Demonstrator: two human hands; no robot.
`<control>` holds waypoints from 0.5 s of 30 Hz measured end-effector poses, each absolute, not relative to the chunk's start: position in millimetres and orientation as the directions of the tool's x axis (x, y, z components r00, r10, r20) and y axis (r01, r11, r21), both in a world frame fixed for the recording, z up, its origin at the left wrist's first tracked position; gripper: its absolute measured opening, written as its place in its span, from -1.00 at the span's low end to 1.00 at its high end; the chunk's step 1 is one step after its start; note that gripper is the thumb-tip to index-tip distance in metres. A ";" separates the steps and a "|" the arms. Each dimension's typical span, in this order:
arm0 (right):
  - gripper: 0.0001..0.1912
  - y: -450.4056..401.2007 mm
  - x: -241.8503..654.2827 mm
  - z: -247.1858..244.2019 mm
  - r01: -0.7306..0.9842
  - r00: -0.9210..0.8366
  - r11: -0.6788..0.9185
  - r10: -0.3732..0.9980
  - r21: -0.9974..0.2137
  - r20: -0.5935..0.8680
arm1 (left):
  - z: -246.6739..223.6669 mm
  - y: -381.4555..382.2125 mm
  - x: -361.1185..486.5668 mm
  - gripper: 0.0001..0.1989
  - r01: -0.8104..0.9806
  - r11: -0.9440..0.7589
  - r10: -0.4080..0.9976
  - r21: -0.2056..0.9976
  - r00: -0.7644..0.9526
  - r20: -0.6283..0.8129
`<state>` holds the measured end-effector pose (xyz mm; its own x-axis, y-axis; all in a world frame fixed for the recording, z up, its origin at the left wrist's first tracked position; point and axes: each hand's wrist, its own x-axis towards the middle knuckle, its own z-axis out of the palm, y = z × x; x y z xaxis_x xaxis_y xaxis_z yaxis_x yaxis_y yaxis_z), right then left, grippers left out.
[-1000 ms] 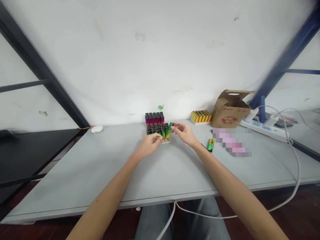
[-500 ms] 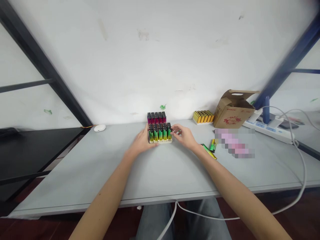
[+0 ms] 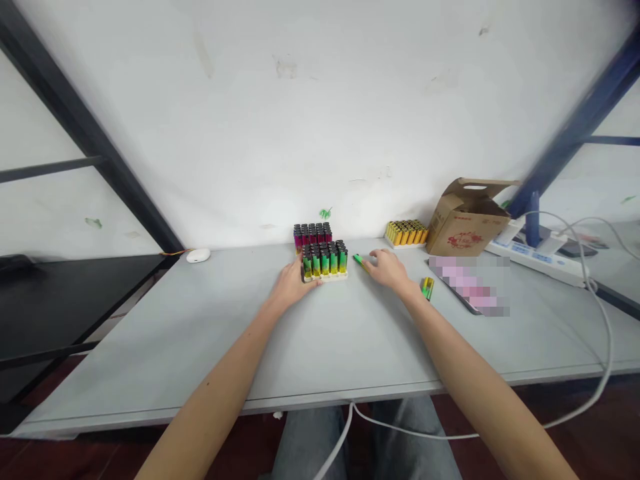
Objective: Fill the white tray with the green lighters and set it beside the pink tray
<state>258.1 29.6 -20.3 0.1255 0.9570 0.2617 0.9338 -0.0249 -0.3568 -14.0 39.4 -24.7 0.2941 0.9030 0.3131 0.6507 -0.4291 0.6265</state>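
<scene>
Green-and-yellow lighters point(image 3: 325, 262) stand upright in a pale tray point(image 3: 325, 278) on the worktop point(image 3: 330, 347), and the left grip point(image 3: 291, 283) clasps its left side, thumb along the front edge! Across to the right grip point(image 3: 389, 270), fingers curled at a slim green piece point(image 3: 359, 258); pinched or merely touched, I cannot tell. Purple lighters point(image 3: 313, 237) stand just behind, yellow ones point(image 3: 407, 235) beside the box point(image 3: 463, 233).

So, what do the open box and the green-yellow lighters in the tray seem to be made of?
The open box: matte brown cardboard, it seems, from its folded flaps and printed red design. The green-yellow lighters: probably smooth, perhaps glossy plastic, going by their bright colour running from green to yellow; the dark tops could be metal or plastic.
</scene>
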 end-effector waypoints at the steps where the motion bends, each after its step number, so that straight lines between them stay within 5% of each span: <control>1: -0.61 29.5 256.2 -22.4 0.948 0.116 -0.035 0.964 -0.318 0.240 | -25.8 40.0 -12.4 -0.35 0.637 -0.436 0.899 0.636 0.283 0.334; 4: -0.70 28.7 249.2 -25.1 0.969 0.098 -0.043 0.970 -0.244 0.221 | -28.2 40.4 -10.0 -0.36 0.635 -0.441 0.894 0.635 0.242 0.378; 7: -0.77 29.2 247.5 -24.1 0.949 0.156 -0.087 0.965 -0.301 0.212 | -28.4 38.3 -8.8 -0.33 0.757 -0.373 0.911 0.537 0.191 0.364; 11: -0.75 33.7 253.6 -22.8 0.835 0.288 -0.122 0.928 -0.537 0.236 | -26.5 34.4 -5.8 -0.41 0.864 -0.290 0.931 0.412 0.154 0.332; 15: -0.64 39.2 254.1 -19.3 0.516 0.305 0.049 0.922 -0.855 0.237 | -25.4 33.1 -3.4 -0.56 0.882 -0.272 0.938 0.385 0.153 0.312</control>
<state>254.1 39.2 -19.3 0.3051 0.9223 0.2373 0.5157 0.0494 -0.8553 -3.4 33.1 -25.4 0.1531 0.9376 0.3123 0.8819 -0.2722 0.3849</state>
